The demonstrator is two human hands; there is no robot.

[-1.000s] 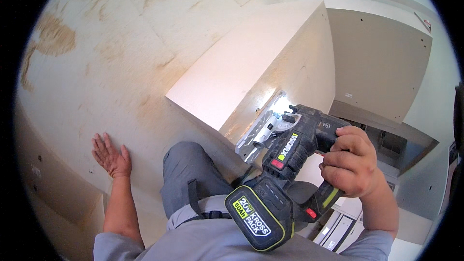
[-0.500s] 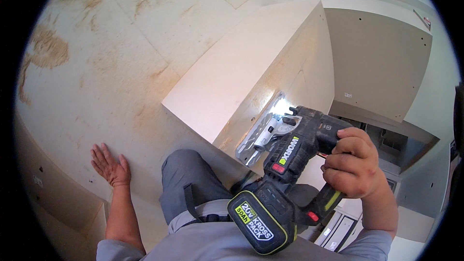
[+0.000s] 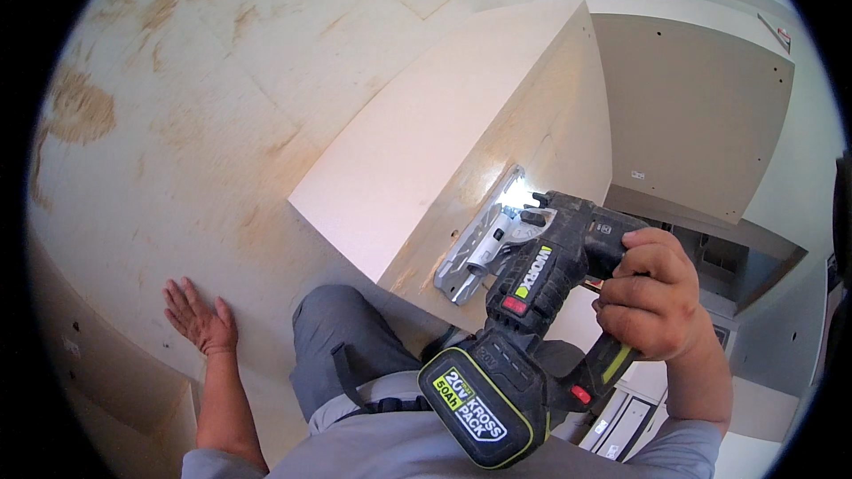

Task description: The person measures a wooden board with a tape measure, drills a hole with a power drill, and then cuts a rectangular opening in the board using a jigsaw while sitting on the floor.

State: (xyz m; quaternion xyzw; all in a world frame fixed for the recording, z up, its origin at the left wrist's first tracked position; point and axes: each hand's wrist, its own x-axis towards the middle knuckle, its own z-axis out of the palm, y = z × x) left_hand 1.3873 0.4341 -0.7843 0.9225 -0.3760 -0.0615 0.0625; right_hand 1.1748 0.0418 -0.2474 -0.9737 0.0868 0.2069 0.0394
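A black cordless jigsaw with lime-green trim and a large battery pack is in my right hand. The fingers wrap round its handle. Its metal base plate lies against the dusty side face of a pale box-shaped cabinet, and its work light shines on that face. The base plate hides the blade. My left hand is off to the left, empty and palm down, fingers spread over a large pale surface streaked with brown dust.
Beyond the jigsaw stands a grey-brown panel with small drilled holes. An open compartment lies to its lower right. At the left edge is another curved-looking panel with a hole. My grey-trousered knee is close to the cabinet's near corner.
The cabinet's near corner appears slightly lower and further left in view, so a little more of its side face shows beside the jigsaw. Both hands have barely moved.
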